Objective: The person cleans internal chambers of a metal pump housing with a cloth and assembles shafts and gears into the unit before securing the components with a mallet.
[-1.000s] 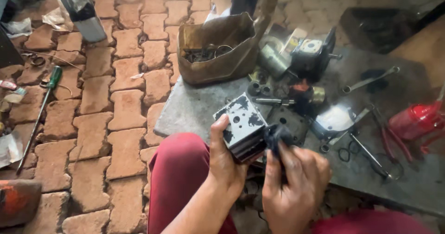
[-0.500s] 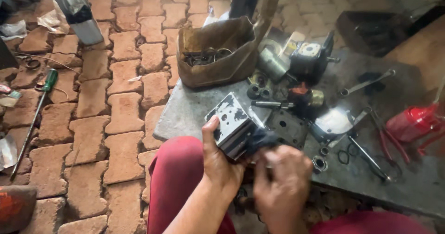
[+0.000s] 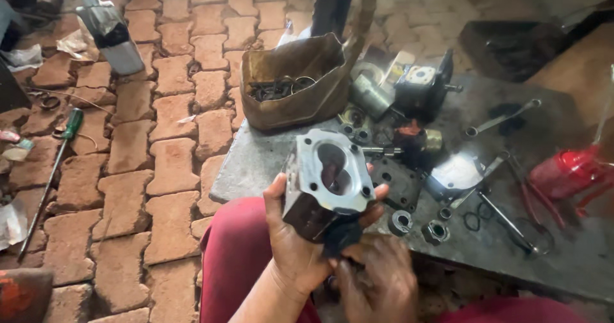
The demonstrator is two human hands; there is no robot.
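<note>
My left hand (image 3: pixel 291 243) grips a grey metal pump housing (image 3: pixel 326 179) from the left and below, its open face with two joined round bores tilted up at me. My right hand (image 3: pixel 374 278) is under the housing's lower right corner, fingers pressed on a dark piece (image 3: pixel 342 233) at its underside. Both hands hover over my lap in red trousers (image 3: pixel 236 259), just in front of the stone slab (image 3: pixel 256 160).
On the slab lie a brown bag of rings (image 3: pixel 297 83), a black pump body (image 3: pixel 422 86), a dark flat plate (image 3: pixel 393 182), bushings (image 3: pixel 419 224), wrenches (image 3: pixel 502 118) and a red oil can (image 3: pixel 569 169). A green-handled screwdriver (image 3: pixel 54 163) and a grey bottle (image 3: pixel 112 32) lie on the brick paving.
The housing has been turned so its open bored face points up toward me. My right hand has slid from its right side to beneath it.
</note>
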